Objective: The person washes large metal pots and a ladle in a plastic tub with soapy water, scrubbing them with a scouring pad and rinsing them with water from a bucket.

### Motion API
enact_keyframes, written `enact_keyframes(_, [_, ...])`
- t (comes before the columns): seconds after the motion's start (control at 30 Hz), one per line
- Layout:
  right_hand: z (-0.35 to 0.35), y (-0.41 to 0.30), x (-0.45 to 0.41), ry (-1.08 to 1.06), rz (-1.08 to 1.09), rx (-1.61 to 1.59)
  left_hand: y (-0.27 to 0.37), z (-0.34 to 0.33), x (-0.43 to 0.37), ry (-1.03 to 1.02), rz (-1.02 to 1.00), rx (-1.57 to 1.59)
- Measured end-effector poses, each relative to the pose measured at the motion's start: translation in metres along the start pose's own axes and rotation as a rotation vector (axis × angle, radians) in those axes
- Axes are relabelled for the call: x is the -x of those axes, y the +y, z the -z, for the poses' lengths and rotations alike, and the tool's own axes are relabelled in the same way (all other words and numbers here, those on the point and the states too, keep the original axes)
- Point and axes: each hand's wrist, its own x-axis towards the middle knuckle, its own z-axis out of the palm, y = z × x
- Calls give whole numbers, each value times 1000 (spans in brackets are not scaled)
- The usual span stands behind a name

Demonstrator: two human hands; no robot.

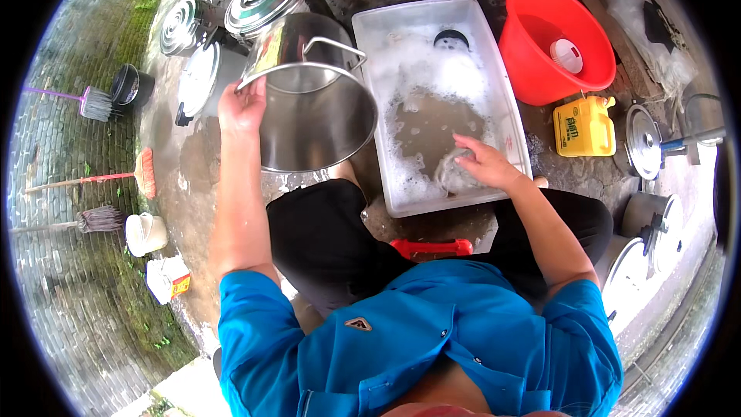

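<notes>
My left hand grips the rim of a large stainless steel pot, tilted with its mouth towards me and a wire handle on its side. Before me stands a white plastic tub of cloudy, sudsy water. Over its near right corner is my right hand, fingers spread, at a greyish scrubbing pad in the suds. Whether the fingers grip the pad or only touch it, I cannot tell. Near the tub's far end, a round dark-rimmed object shows among the foam.
Lidded steel pots stand at the far left. Right of the tub are a red bucket with a white object inside and a yellow jug. More lidded pots sit at right. Brooms lean along the brick wall.
</notes>
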Motion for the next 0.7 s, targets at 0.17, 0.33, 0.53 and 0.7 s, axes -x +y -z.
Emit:
enact_keyframes(0.17, [-4,8,-22,-37,-6,-55,1,-13,-31,36,34,25])
enact_keyframes(0.33, [-4,2,-51,-32,-120,-196,-9,-20,-50,134,66,-156])
enact_keyframes(0.53, [-75,-88,-152,-21,343,-93,-35,31,-74,203,118,-520])
enact_keyframes(0.7, [-148,-130,-214,-80,275,47,-71,44,-71,217,125,-649])
